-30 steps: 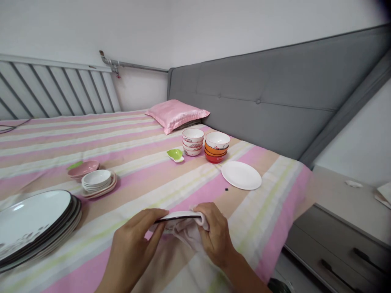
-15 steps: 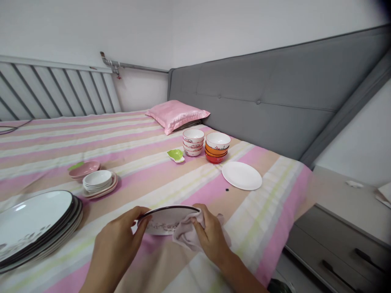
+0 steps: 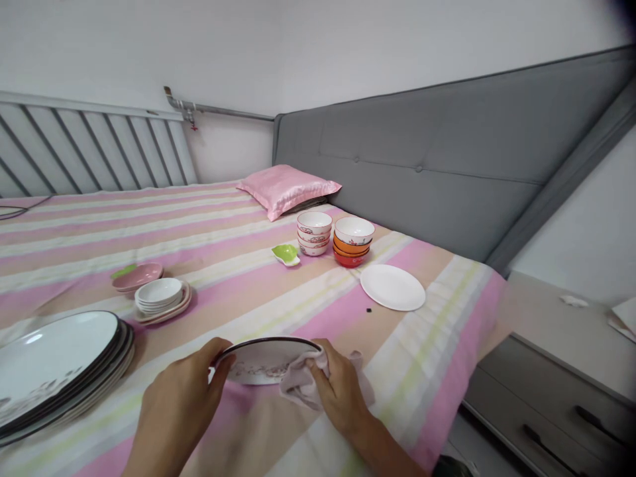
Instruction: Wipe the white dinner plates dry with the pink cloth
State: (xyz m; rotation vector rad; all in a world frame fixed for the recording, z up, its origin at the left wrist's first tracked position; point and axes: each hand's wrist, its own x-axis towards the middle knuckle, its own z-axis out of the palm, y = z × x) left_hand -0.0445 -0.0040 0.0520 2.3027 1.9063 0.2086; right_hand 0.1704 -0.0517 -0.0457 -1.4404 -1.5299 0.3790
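I hold a white dish with a dark rim [image 3: 258, 361] tilted over the striped bed, its patterned underside facing me. My left hand [image 3: 179, 404] grips its left edge with closed fingers. My right hand [image 3: 338, 391] presses a pale pink cloth [image 3: 301, 384] against the dish's right edge, fingers closed around the cloth.
A stack of large dark-rimmed plates [image 3: 54, 364] lies at the left. Small white and pink saucers [image 3: 156, 295] sit behind it. Two stacks of bowls [image 3: 332, 238], a green dish [image 3: 285, 252] and a white plate [image 3: 392, 287] stand farther back. A pink pillow [image 3: 285, 185] rests by the grey headboard. A grey drawer unit [image 3: 551, 391] stands right.
The dish has turned from edge-on to tilted, showing its underside. My left hand has slid left along the rim, and the cloth now sits at the right edge.
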